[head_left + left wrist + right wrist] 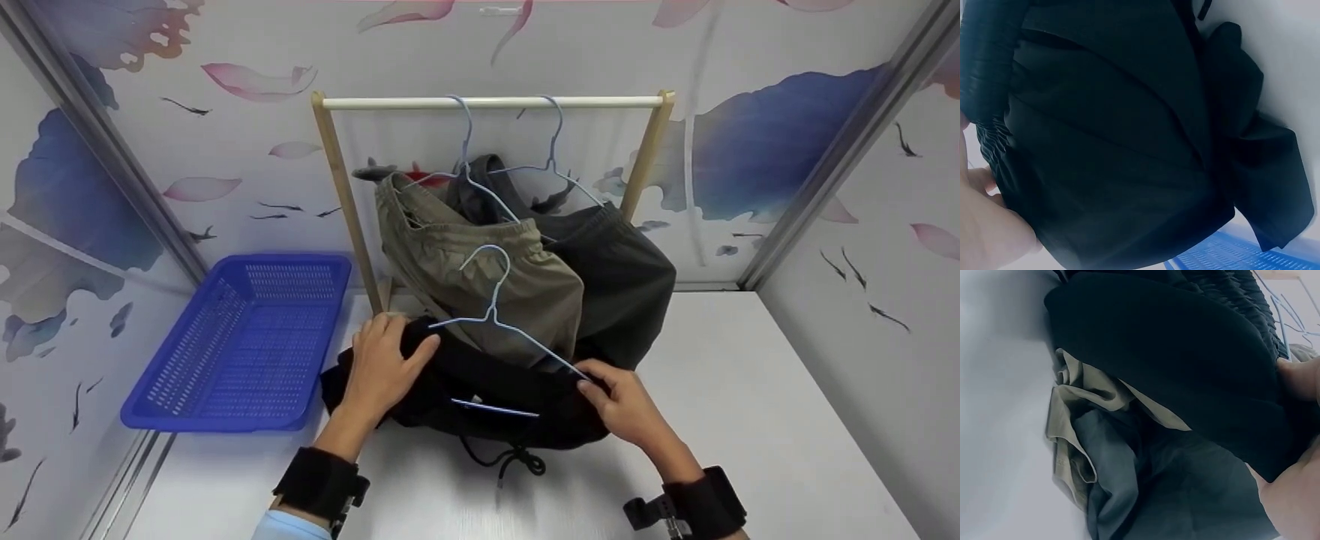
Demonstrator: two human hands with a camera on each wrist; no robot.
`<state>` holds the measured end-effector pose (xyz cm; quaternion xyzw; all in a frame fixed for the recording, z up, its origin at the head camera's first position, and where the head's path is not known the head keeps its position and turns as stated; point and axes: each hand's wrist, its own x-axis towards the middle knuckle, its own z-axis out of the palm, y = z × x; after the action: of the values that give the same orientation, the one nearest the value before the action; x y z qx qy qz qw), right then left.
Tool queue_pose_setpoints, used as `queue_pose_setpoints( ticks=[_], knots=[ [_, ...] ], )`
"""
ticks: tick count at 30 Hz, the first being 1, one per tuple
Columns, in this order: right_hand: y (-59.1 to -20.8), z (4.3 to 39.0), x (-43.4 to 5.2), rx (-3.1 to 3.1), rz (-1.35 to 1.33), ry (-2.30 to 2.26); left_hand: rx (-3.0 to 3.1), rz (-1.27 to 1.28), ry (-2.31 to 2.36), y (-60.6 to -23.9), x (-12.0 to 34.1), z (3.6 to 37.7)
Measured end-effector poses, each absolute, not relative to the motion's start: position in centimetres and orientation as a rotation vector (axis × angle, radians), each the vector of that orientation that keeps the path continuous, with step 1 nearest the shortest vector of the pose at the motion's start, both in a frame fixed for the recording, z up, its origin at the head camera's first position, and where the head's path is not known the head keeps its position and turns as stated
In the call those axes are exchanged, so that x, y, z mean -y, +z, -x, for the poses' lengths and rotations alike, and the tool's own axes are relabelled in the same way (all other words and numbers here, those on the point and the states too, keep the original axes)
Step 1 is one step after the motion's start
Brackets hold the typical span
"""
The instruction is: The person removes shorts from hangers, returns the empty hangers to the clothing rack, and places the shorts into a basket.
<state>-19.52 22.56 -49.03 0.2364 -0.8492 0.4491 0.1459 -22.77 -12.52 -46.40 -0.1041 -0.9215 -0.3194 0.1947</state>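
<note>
Black shorts (487, 397) lie bunched on the white table under a small clothes rack. A light blue wire hanger (491, 304) stands over them, its lower bar tucked into the waistband. My left hand (382, 367) grips the left end of the waistband, fingers curled over the cloth (1117, 140); its palm (988, 230) shows at the frame's edge. My right hand (619, 401) pinches the right end of the waistband where the hanger's arm meets it. In the right wrist view the black cloth (1174, 354) runs to the fingers (1297, 377).
Khaki shorts (480, 277) and dark grey shorts (622, 270) hang on two hangers from the white rod (487, 102), drooping onto the table behind the black shorts. A blue plastic basket (240, 345) sits at the left. Patterned walls close in three sides.
</note>
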Motion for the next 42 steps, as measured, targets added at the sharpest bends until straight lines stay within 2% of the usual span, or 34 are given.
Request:
queue_pose_setpoints(
  ticks=[16,25,42],
  knots=[
    [-46.6,17.8,-24.6,2.478,-0.761,1.289,2.504,0.34,-0.979,-45.9,11.2,21.6],
    [-46.9,17.7,-25.4,2.519,-0.832,1.334,2.457,0.367,-0.968,-46.4,10.9,21.3],
    [-47.8,18.3,-22.8,2.423,-0.842,1.059,2.388,0.42,-0.889,-47.1,11.0,20.6]
  ],
)
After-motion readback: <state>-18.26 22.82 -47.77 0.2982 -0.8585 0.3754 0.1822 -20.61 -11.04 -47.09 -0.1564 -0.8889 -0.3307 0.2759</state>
